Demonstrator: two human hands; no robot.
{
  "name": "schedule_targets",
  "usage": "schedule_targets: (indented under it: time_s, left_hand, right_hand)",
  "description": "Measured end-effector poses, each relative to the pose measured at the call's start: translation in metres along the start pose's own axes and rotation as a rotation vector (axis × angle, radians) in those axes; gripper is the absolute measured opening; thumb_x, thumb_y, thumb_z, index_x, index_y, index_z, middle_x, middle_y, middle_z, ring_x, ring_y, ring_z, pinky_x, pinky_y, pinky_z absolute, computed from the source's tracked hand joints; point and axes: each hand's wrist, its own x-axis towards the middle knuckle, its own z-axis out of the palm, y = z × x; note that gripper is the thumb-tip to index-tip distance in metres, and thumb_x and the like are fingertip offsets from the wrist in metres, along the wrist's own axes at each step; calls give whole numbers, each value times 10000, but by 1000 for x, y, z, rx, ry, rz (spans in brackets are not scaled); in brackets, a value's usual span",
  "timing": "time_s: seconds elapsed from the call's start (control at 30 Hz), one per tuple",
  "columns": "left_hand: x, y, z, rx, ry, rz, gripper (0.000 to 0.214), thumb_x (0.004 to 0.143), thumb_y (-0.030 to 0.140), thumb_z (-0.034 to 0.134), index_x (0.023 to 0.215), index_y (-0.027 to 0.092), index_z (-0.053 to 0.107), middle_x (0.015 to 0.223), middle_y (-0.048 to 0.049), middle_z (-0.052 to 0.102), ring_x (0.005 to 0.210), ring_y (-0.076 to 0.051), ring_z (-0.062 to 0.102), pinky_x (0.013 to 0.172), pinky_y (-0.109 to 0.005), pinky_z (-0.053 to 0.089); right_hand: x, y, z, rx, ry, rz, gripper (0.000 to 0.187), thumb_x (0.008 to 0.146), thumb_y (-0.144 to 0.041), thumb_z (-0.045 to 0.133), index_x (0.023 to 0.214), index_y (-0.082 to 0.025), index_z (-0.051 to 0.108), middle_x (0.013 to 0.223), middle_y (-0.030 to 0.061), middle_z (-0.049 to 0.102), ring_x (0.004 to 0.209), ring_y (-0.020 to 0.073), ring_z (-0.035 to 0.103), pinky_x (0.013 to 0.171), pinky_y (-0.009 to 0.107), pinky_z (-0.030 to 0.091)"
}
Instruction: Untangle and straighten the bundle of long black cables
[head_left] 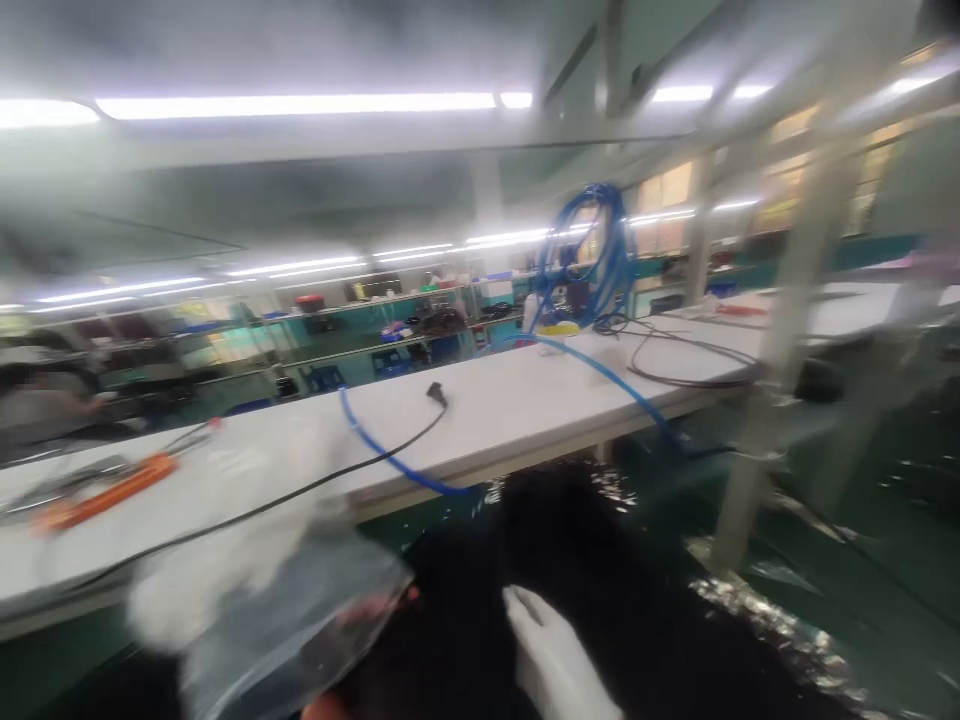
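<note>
While the view smears with motion, the left hand (187, 590) grips a clear plastic bag (292, 620) low by the workbench's (510, 410) near edge; the right hand (559, 655), gloved white, rests on dark fabric (600, 560), grip unclear. A black cable (360, 465) and blue hose (600, 370) cross the bench beyond, shelving behind.

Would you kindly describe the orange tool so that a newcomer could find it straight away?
Start at the long white workbench and follow it to its left end. There the orange tool lies flat, beyond the clear plastic bag. It is the only long orange thing; the cables nearby are blue or black.
</note>
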Motion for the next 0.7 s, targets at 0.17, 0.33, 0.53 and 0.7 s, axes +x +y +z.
schedule_targets:
  time_s: [0.17,0.33,0.53,0.7]
  left_hand:
    - [-13,36,78,72,6,48,496,938,549,461,1363,305,535,1319,-32,629,1323,-195,497,1226,-395,162]
    - [-34,83,155,33,219,131,472,991,445,371,1343,188,551,1196,-100,695,1263,-237,556,1177,-460,314]
    - [-85,109,235,6,501,120,419,984,330,398,1297,98,550,1057,-133,723,1082,-230,664,1050,-434,485]
    - [-111,89,281,9,580,34,455,930,365,511,1245,42,570,1105,-158,689,983,-222,684,858,-335,585]
  right_hand:
    - [-70,1,-5,-560,-113,29,895,674,-722,668,1318,-127,485,1197,179,636,1085,333,619,994,481,451]
    - [-130,-30,-7,-934,-62,-281,961,656,-616,702,1481,-276,346,1477,78,438,1365,330,368,1140,516,296]
    - [-197,-57,47,-999,-169,-422,1100,563,-415,776,1528,-262,271,1465,123,436,1367,347,373,1111,498,359]
    - [-247,-40,69,-864,-328,-626,1217,456,-350,838,1528,-310,265,1474,87,430,1340,390,399,1125,510,355]
